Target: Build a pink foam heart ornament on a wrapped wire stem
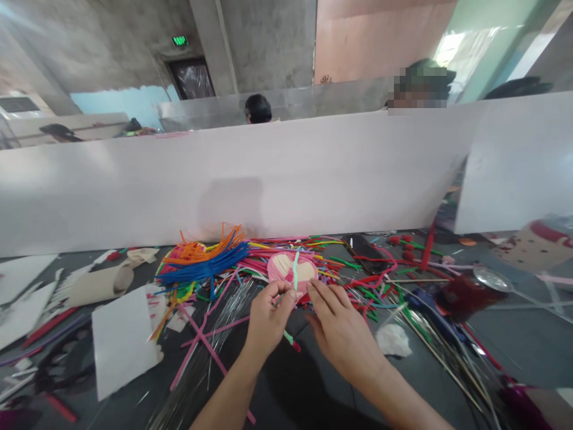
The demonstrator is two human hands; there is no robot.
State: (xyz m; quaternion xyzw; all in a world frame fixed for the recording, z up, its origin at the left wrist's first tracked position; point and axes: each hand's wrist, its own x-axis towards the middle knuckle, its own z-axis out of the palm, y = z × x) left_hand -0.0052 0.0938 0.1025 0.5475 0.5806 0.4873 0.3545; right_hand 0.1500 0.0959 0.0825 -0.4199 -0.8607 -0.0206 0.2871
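Between my hands is a pink-edged, heart-shaped piece (308,270) with a cream middle. A mint-green pipe cleaner (296,269) crosses its front, upright. My left hand (270,313) pinches the lower part of this pipe cleaner between thumb and fingers. My right hand (342,325) is at the heart's lower right edge, fingers stretched forward and thumb apart from them. Whether its fingertips press on the heart is hard to tell. Below the hands, a short green piece with a red tip (293,341) shows in part.
Loose coloured pipe cleaners lie behind the hands, with an orange and blue bundle (210,263) at left. A cardboard tube (101,283) and white card (120,343) are further left. A phone (364,252), white fluff (394,340) and red can (461,295) lie right. A white partition (290,179) stands behind.
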